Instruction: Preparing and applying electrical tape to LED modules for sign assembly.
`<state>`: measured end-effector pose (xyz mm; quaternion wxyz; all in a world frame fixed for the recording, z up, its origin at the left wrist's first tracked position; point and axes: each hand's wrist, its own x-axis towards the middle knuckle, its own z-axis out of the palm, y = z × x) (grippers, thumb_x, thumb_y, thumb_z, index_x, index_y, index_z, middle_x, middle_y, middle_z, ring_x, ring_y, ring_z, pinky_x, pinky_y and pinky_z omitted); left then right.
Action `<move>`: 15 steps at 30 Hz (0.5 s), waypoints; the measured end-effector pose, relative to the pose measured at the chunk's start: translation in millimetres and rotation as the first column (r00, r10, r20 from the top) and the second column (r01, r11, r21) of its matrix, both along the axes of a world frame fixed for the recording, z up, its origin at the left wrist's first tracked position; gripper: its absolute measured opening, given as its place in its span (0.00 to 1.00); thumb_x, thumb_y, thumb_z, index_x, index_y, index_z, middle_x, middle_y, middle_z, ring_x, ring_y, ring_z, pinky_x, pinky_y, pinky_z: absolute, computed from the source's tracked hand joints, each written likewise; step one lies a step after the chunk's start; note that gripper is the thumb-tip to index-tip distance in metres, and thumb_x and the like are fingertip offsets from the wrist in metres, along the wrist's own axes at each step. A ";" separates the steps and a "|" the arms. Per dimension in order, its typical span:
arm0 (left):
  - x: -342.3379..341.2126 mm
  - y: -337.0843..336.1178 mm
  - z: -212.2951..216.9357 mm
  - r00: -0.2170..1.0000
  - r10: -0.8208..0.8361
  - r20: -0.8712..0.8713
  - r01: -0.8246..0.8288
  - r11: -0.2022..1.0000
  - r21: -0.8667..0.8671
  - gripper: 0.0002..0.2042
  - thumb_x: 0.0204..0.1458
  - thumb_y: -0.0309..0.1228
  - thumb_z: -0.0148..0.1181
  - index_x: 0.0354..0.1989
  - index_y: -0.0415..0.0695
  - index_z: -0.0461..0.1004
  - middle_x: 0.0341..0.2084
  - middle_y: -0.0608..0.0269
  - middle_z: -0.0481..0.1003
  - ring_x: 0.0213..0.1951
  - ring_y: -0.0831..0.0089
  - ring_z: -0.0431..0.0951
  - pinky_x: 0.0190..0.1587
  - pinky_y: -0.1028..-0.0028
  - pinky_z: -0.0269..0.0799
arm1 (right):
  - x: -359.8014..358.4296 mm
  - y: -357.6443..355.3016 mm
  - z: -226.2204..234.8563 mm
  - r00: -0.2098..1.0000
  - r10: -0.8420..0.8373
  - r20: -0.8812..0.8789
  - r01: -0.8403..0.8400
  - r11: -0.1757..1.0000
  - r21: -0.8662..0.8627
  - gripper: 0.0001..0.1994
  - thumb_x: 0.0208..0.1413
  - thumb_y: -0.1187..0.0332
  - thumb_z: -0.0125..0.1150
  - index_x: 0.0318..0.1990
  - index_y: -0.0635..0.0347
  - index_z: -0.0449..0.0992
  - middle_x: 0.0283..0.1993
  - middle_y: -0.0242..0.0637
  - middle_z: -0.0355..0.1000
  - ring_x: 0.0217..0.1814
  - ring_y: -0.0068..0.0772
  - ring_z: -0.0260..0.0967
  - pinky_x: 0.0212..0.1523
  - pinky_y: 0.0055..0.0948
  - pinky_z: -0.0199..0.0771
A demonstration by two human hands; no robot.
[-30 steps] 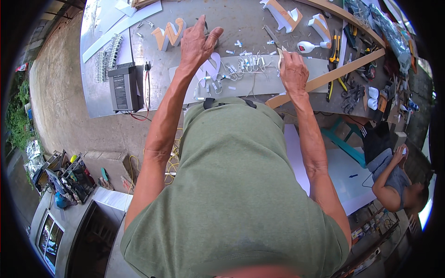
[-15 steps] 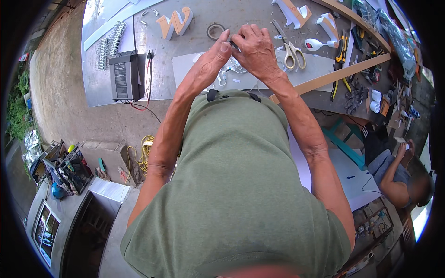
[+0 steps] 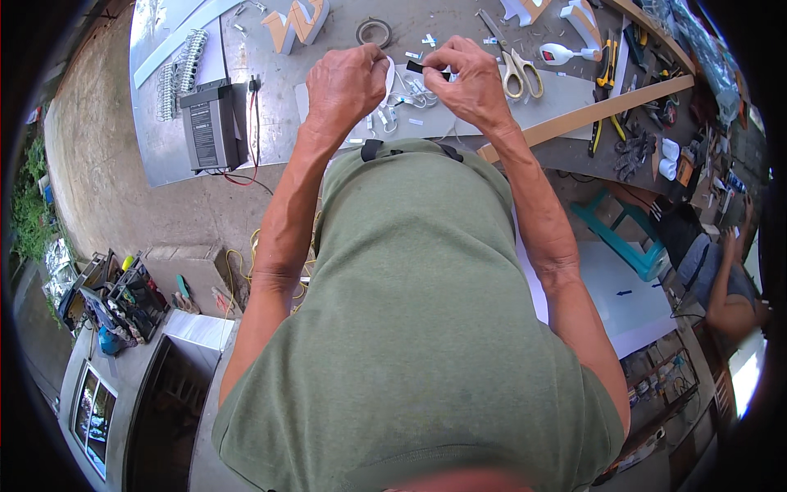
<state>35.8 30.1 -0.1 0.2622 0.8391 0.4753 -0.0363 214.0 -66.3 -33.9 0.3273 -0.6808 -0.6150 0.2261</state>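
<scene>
My left hand (image 3: 348, 82) and my right hand (image 3: 467, 78) are raised close together over a grey sheet (image 3: 541, 94) on the workbench. Between their fingertips stretches a short strip of black tape (image 3: 425, 68), pinched at each end. Under the hands lies a tangle of small white modules on thin white wires (image 3: 406, 102). My green shirt hides the near edge of the bench.
A tape roll (image 3: 374, 31) and yellow-handled scissors (image 3: 512, 61) lie just beyond my hands. A black power supply box (image 3: 211, 127) with wires sits at left, orange letter shapes (image 3: 297, 18) behind. A wooden batten (image 3: 586, 115), pliers and gloves lie right. Another person sits at far right (image 3: 721, 279).
One second ago my hands were spread apart on the bench; they came together and now hold the black tape strip between them, slightly nearer to my body.
</scene>
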 end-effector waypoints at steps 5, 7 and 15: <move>-26.5 -6.7 -58.7 0.983 -0.011 0.182 0.036 0.990 -0.139 0.10 0.53 0.34 0.63 0.40 0.47 0.85 0.31 0.53 0.83 0.34 0.56 0.83 0.40 0.62 0.77 | 12.5 -31.0 -14.1 0.533 -0.414 -0.737 0.066 0.889 -0.452 0.08 0.58 0.69 0.67 0.41 0.64 0.80 0.35 0.35 0.79 0.31 0.22 0.73 0.32 0.21 0.71; -29.3 -11.3 -69.8 0.977 0.003 0.215 0.032 0.987 -0.159 0.10 0.50 0.33 0.64 0.38 0.47 0.85 0.30 0.52 0.82 0.35 0.51 0.82 0.40 0.59 0.76 | 5.5 -45.1 -15.6 0.395 -0.479 -0.784 0.045 0.862 -0.505 0.08 0.58 0.69 0.67 0.42 0.63 0.80 0.36 0.37 0.79 0.32 0.24 0.75 0.33 0.22 0.73; -28.5 -18.0 -80.4 0.986 0.030 0.165 0.013 0.967 -0.254 0.10 0.52 0.36 0.65 0.39 0.46 0.86 0.29 0.54 0.83 0.34 0.56 0.83 0.40 0.62 0.76 | -33.1 -71.9 -36.7 0.036 -0.627 -0.778 -0.038 0.777 -0.628 0.11 0.58 0.68 0.68 0.45 0.63 0.79 0.43 0.41 0.81 0.39 0.30 0.79 0.37 0.28 0.78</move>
